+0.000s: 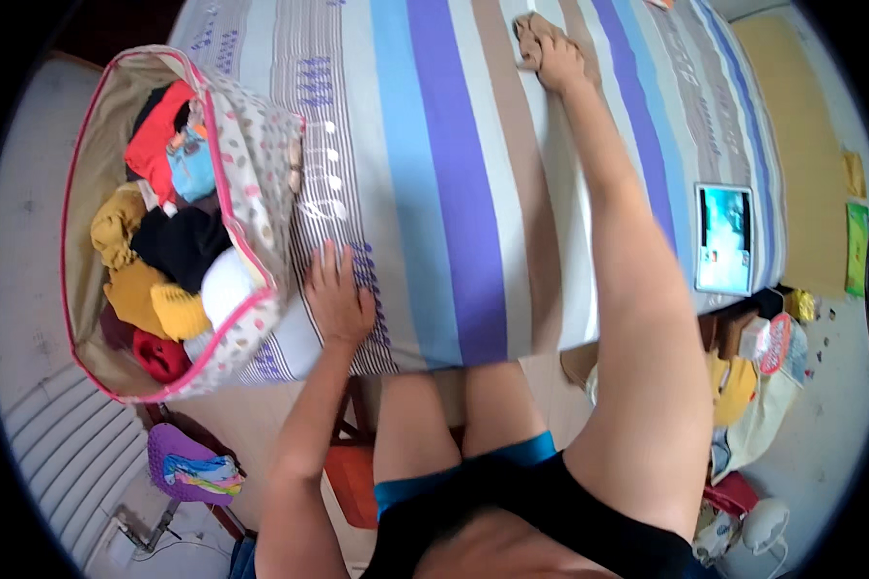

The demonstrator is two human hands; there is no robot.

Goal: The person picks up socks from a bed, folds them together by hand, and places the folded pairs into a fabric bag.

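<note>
right hand (564, 69), one o'clock: fingers over cloth (528, 41), grip unclear; dragging could ruck sheet (459, 193). left hand (339, 307), nine o'clock: fingers spread.

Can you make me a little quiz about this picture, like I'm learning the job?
1. Which hand touches the crumpled tan fabric cloth?
A) left only
B) right only
C) both

2. True or false: the bare left hand rests on the blue, purple, brown and white striped fabric sheet.

3. Fill in: the flat, rectangular, pale-framed screen lies on the picture's ____ side; the open, pink-trimmed, spotted fabric bag is on its ____ side.

Key: 1. B, the right hand. 2. True. 3. right; left.
</note>
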